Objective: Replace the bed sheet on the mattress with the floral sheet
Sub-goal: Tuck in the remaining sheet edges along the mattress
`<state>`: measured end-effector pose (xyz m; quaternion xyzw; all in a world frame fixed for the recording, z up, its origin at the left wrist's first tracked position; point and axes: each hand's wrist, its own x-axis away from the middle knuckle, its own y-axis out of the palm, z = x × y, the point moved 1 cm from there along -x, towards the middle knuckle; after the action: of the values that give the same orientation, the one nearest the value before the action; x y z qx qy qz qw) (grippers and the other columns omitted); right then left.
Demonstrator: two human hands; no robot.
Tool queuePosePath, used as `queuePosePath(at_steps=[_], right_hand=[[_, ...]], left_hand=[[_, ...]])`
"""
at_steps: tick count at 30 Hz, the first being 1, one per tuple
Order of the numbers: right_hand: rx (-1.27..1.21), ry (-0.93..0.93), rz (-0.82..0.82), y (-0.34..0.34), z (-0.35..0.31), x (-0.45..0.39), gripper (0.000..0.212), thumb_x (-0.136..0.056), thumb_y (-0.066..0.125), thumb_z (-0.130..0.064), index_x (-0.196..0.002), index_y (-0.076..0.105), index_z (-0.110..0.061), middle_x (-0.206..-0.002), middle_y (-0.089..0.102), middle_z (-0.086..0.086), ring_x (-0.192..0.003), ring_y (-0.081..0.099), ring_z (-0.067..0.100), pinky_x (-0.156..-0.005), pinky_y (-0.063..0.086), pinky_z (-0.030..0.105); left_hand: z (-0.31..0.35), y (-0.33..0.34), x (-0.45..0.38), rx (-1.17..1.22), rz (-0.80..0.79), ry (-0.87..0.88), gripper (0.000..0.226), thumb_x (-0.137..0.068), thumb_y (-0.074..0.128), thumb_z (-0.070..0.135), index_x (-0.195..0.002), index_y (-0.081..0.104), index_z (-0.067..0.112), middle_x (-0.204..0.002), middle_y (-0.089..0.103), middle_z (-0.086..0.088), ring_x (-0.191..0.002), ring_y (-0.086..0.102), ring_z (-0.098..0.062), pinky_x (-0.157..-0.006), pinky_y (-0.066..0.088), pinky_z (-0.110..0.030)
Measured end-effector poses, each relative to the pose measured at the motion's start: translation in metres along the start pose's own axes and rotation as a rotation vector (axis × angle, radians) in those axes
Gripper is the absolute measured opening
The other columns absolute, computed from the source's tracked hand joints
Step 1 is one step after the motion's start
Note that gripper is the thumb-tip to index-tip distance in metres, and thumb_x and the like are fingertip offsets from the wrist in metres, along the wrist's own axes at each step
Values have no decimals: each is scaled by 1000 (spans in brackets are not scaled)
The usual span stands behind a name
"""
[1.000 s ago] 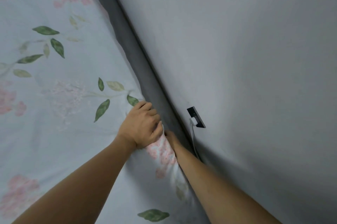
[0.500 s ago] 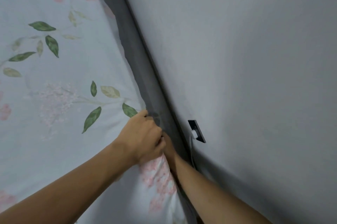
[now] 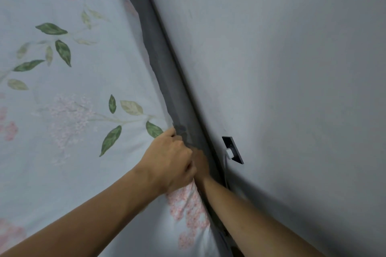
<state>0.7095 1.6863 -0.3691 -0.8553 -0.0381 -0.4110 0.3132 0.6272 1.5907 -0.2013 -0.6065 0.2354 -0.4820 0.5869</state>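
The floral sheet [image 3: 69,93], pale blue with pink blossoms and green leaves, covers the mattress on the left of the head view. My left hand [image 3: 171,158] grips the sheet's edge at the mattress side, fingers curled over the fabric. My right hand [image 3: 201,165] reaches down into the narrow gap between the mattress and the grey bed frame [image 3: 167,81]. Its fingers are mostly hidden behind my left hand and in shadow, so I cannot tell how they lie.
A grey wall [image 3: 282,68] runs close along the right side of the bed. A dark wall socket [image 3: 232,150] with a white plug and cable sits just right of my right wrist. The gap beside the mattress is tight.
The view has shifted so my hands sit lower and farther right. My left hand has slid a little along the sheet's edge, and my right hand stays down in the gap.
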Motion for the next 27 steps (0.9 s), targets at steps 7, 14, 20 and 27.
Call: queuePosePath(at_steps=[7, 14, 20, 27], right_hand=[[-771, 132, 46, -34, -23, -41, 25, -94, 55, 8, -112, 72, 4, -106, 74, 23, -93, 67, 26, -79, 55, 32], [-774, 194, 41, -80, -58, -33, 33, -99, 48, 4, -101, 71, -20, -109, 76, 15, -93, 71, 26, -68, 54, 23], [-721, 119, -13, -94, -144, -29, 31, -98, 50, 0, -103, 74, -20, -104, 77, 3, -97, 70, 21, -75, 57, 25], [-845, 95, -52, -89, -216, -140, 38, -102, 63, -26, -140, 58, -23, -128, 69, 0, -119, 66, 21, -90, 57, 29]], left_hand=[[-2, 7, -8, 70, -130, -54, 44, -103, 28, 41, -73, 55, 23, -83, 67, 0, -80, 44, -17, -92, 28, -38], [-62, 5, 9, 116, 83, -120, 29, -86, 55, 37, -104, 73, 23, -117, 67, -3, -116, 59, -25, -112, 37, -43], [-164, -50, 25, 182, -51, -383, 63, -96, 54, 36, -157, 38, 31, -169, 26, 2, -155, 24, -24, -124, 26, -49], [-282, -73, -56, 134, -13, -410, 65, -105, 32, 54, -164, 11, 38, -174, 1, 2, -160, -3, -24, -129, 9, -47]])
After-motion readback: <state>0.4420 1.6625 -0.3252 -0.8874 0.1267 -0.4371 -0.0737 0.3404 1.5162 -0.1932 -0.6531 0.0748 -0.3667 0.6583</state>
